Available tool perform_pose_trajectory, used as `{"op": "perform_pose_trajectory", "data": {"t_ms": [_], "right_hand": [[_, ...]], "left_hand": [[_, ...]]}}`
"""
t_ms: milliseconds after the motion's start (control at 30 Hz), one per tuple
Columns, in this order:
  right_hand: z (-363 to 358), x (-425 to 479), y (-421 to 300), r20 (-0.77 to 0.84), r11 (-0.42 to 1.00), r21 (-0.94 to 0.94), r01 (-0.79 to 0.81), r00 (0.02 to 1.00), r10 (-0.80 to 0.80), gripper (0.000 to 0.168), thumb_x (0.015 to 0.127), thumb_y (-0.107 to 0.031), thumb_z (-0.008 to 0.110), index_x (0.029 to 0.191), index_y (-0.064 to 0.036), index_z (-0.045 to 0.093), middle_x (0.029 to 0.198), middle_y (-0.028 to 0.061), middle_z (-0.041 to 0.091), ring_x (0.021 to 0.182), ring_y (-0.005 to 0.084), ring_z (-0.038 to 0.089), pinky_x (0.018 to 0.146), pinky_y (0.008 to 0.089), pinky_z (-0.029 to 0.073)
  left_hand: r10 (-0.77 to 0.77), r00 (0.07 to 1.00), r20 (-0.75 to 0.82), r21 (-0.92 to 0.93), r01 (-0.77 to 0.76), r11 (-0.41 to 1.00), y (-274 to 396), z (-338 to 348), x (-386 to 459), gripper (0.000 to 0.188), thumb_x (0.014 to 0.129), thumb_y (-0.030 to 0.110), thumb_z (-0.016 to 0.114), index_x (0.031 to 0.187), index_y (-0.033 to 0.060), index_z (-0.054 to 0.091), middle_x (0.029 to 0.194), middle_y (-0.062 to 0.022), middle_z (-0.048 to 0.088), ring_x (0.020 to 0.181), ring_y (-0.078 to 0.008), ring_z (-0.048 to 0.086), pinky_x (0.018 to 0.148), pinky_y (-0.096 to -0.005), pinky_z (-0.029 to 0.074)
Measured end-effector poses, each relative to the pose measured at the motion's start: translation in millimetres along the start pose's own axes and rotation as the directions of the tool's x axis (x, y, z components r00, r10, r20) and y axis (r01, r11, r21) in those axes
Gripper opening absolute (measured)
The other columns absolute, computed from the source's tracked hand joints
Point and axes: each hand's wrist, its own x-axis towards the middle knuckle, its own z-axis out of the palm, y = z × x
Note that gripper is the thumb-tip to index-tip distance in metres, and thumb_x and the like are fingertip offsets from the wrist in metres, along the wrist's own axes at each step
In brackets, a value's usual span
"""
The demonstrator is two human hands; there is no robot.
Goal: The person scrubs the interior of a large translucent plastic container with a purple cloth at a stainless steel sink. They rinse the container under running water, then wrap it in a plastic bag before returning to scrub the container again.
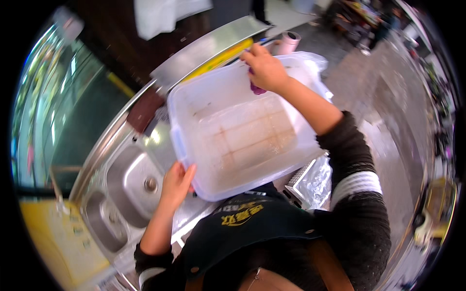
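Note:
A large translucent plastic bin (251, 134) lies tilted in front of me over a steel counter, its inside facing up and brownish lines marking its bottom. My left hand (177, 183) grips the bin's rim at its near left corner. At the far side, my right hand (266, 69) holds a purple cloth (257, 88) against the inner wall near the rim. Part of the cloth is hidden behind the fingers.
A steel double-bowl sink (134, 185) is at the left, with a brown block-like object (145, 109) above it. A pink tumbler (289, 43) stands beyond the bin. Clear plastic film (318, 182) and a white perforated basket (302, 174) lie at the near right.

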Motion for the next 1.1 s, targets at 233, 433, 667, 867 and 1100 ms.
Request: {"op": "perform_pose_trajectory", "data": {"t_ms": [233,433,667,867,1100], "right_hand": [[25.0,-1.4,-17.6,0.638,0.950,0.311,0.035,0.733,-0.236,0.037,0.068,-0.019,0.066,0.101,-0.009,0.052,0.102,0.0128,0.055,0.094,0.0318,0.055,0.075,0.0409,0.047],[130.2,-57.8,36.1,0.821,0.983,0.158,0.091,0.541,-0.182,0.064,0.063,-0.040,0.070,0.115,-0.008,0.051,0.110,0.0228,0.054,0.102,0.0366,0.053,0.086,0.0423,0.044],[13.4,-25.0,42.7,0.670,0.896,0.442,0.034,0.652,-0.355,0.056,0.073,-0.043,0.065,0.119,-0.011,0.054,0.114,0.0116,0.058,0.107,0.0312,0.054,0.090,0.0386,0.043],[-55.8,-54.8,203.4,0.036,0.887,-0.003,-0.462,0.886,0.461,0.062,0.066,-0.030,0.074,0.122,-0.017,0.049,0.127,0.0068,0.049,0.118,0.0273,0.042,0.090,0.0449,0.041],[63.8,-157.0,222.5,-0.292,0.528,0.455,-0.717,0.440,0.849,0.029,0.071,-0.004,0.053,0.098,-0.013,0.062,0.101,0.0102,0.063,0.102,0.0265,0.056,0.087,0.0503,0.037]], "left_hand": [[0.311,0.836,-0.451,0.112,-0.292,0.950,15.7,27.1,16.1,0.053,0.085,0.019,0.051,0.130,-0.0014,0.030,0.118,-0.0232,0.050,0.110,-0.0309,0.051,0.093,-0.0375,0.038],[0.248,0.802,-0.544,0.173,-0.181,0.968,48.7,95.7,4.6,0.058,0.084,0.016,0.048,0.134,-0.0034,0.025,0.127,-0.0254,0.044,0.118,-0.0357,0.045,0.100,-0.0393,0.033],[0.128,0.753,-0.645,-0.004,-0.170,0.985,14.0,88.1,-8.2,0.054,0.086,0.013,0.044,0.136,-0.0006,0.027,0.126,-0.0167,0.041,0.100,-0.0228,0.053,0.081,-0.0310,0.047],[-0.001,0.806,-0.592,-0.098,-0.070,0.993,8.5,57.2,-20.6,0.053,0.090,0.018,0.043,0.137,0.0008,0.026,0.134,-0.0151,0.036,0.115,-0.0261,0.043,0.095,-0.0343,0.037],[0.195,0.840,-0.507,0.432,0.052,0.900,93.3,21.4,-0.4,0.047,0.094,0.026,0.041,0.135,0.0032,0.033,0.136,-0.0147,0.037,0.123,-0.0273,0.038,0.102,-0.0379,0.030]]}}
